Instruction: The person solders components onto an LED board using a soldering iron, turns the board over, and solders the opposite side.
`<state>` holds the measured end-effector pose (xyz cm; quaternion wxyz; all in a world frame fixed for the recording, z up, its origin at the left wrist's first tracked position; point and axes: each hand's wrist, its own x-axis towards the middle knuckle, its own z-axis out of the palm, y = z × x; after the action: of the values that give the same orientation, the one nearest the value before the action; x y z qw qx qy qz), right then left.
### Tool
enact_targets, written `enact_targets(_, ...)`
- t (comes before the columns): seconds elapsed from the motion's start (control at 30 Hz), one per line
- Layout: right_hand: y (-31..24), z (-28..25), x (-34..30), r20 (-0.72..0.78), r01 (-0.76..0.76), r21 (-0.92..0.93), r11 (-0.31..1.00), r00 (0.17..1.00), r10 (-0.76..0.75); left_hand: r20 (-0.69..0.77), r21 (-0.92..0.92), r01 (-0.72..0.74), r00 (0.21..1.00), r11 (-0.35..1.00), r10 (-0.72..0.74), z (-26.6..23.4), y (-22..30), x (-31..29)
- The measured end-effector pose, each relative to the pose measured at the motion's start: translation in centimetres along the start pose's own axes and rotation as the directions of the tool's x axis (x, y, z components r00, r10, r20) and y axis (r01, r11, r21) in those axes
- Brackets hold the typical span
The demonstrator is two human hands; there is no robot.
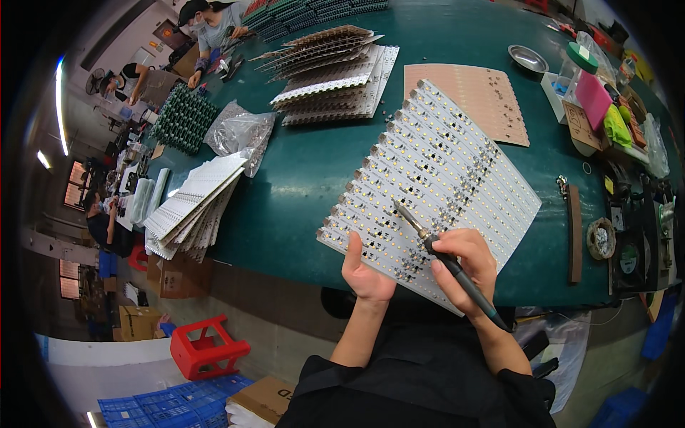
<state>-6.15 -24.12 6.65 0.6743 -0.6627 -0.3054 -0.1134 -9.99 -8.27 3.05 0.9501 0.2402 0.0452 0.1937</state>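
One flat white, component-studded circuit panel (446,182) sits over the near edge of the green tabletop (300,207). Looks light, stiff, kinda fragile; I'd hold it by the rims. Left hand (367,279): partly open, thumb at its edge, hidden fingers, can't tell grip. Right hand (471,255)'s curled around a dark pen-shaped soldering iron (464,279).

Dark lettering is seen on the cardboard box (260,401) at the lower edge, and dark marks on a brown card (581,127) rightward.
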Motion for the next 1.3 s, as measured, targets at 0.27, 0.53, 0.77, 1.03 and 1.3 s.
enact_targets(0.27,0.6,-0.7,-0.4,0.023,-0.142,0.281,0.949,0.990,0.141,-0.004,-0.041,0.010,1.000,0.999,-0.010,-0.3,0.0,0.2)
enact_targets(0.53,0.6,-1.0,-0.3,0.045,-0.285,0.347,0.893,0.957,0.288,0.036,-0.112,0.039,0.999,0.993,-0.036,-0.3,-0.2,0.4)
enact_targets(0.77,2.2,0.3,-0.9,0.044,-0.455,0.412,0.790,0.875,0.482,-0.239,0.210,0.050,0.971,0.977,0.002,-1.6,0.4,-0.5)
enact_targets(1.03,3.1,0.0,-1.9,0.108,-0.589,0.348,0.730,0.798,0.593,-0.306,0.932,0.307,0.951,-0.194,0.035,-3.3,8.9,-5.7)
enact_targets(1.3,1.7,0.9,-3.1,0.146,-0.567,0.214,0.795,0.823,0.548,0.115,0.991,-0.092,0.957,-0.095,0.267,-2.4,9.1,-5.4)
